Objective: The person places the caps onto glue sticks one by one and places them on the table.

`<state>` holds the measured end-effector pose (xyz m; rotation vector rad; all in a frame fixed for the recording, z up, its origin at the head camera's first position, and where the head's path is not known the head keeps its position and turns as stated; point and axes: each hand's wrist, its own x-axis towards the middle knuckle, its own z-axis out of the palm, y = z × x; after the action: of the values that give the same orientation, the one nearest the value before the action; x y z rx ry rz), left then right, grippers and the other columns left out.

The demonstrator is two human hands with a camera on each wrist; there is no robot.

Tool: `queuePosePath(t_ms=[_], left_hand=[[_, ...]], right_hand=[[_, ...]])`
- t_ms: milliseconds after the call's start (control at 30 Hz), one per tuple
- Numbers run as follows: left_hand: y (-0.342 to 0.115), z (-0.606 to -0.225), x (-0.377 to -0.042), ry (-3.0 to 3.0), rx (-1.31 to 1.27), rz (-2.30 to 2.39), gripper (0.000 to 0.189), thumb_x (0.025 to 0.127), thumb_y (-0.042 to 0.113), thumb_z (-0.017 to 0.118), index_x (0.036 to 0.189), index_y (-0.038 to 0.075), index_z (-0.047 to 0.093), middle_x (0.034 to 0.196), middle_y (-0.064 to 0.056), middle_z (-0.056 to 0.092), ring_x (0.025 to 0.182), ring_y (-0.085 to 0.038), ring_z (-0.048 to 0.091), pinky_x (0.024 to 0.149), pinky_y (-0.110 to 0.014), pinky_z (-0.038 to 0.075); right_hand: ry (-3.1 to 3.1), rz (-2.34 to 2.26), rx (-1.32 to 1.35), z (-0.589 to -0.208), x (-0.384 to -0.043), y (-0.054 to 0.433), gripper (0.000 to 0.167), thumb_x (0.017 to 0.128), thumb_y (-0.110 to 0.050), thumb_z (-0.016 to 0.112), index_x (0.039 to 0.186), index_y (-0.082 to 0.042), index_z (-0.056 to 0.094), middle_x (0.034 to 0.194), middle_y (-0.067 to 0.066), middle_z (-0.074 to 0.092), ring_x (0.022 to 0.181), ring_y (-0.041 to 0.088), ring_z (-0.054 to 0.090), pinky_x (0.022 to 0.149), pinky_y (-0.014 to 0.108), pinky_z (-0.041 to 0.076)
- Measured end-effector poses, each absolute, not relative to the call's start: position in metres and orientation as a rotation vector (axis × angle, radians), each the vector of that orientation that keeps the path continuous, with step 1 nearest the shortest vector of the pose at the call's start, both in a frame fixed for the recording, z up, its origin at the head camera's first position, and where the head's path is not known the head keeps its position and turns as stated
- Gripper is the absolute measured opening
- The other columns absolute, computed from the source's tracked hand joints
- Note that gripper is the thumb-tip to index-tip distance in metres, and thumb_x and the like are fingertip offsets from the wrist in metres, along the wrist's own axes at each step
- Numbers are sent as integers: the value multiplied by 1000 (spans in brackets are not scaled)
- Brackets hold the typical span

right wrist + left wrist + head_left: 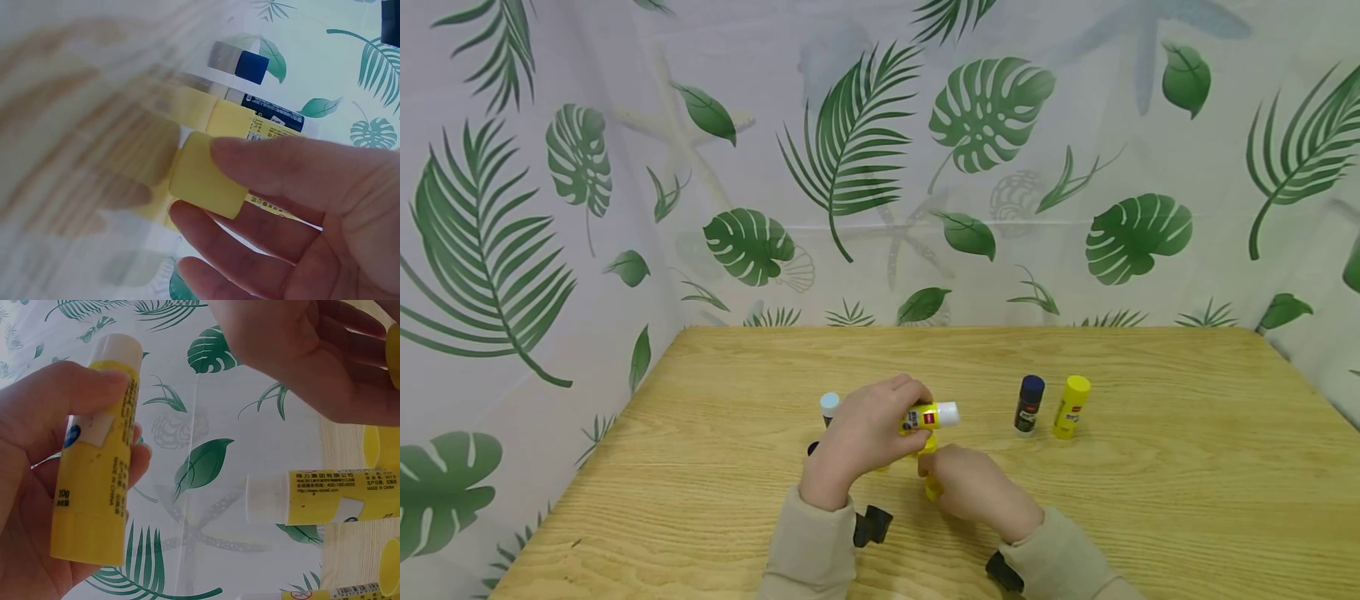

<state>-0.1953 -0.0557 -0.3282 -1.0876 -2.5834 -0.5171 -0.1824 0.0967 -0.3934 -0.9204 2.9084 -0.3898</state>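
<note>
My left hand grips a yellow glue stick whose white end is uncovered. In the left wrist view, the thumb presses on this glue stick near the white end, with the fingers behind. Close by on the right, my right hand holds a yellow cap between thumb and fingers. Beyond the hands, another yellow glue stick with a bare white end stands on the table. Loose yellow caps are near it. In the head view, my hands hide most of these.
On the wooden table, a navy-capped glue stick and a yellow one stand to the right. A light-blue-topped stick is partly hidden behind the left hand. A leaf-patterned cloth hangs behind the table.
</note>
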Motion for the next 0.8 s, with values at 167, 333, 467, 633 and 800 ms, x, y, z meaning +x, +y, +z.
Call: queuePosePath(t_ms=[167,333,467,633,800], left_hand=[[-56,-328,-195,-2595,-1086,-518,23,76,19,69,95,11,59,83,5,55,63,-7,47,55,-18,39],[-56,-329,-195,-2600,-1080,-512,23,76,19,70,94,11,59,83,5,55,62,-6,46,54,-17,38],[-56,-330,-195,-2600,-1077,-512,23,75,19,69,94,11,59,83,6,55,61,-6,45,53,-16,37],[-55,-330,-196,-2607,-1075,-518,22,76,19,69,94,12,59,83,6,55,61,-5,45,53,-16,37],[-55,-330,-196,-2611,-1080,-514,23,76,20,69,94,11,59,83,6,55,61,-6,45,53,-16,37]], right_hand=[[2898,-414,-866,-389,-182,96,21,65,0,69,84,-6,62,69,-3,54,59,12,44,54,31,42],[2883,-497,-871,-381,-181,99,24,65,3,68,87,-4,63,77,1,59,63,14,51,57,32,44],[2884,-539,-898,-376,-180,102,25,65,5,68,88,-3,63,80,4,61,67,18,56,59,33,45],[2876,-586,-918,-373,-180,103,25,65,8,68,88,-1,61,82,6,61,72,21,58,61,34,47],[2873,-607,-931,-372,-181,104,25,65,9,68,88,0,61,83,7,61,75,23,58,63,35,47]])
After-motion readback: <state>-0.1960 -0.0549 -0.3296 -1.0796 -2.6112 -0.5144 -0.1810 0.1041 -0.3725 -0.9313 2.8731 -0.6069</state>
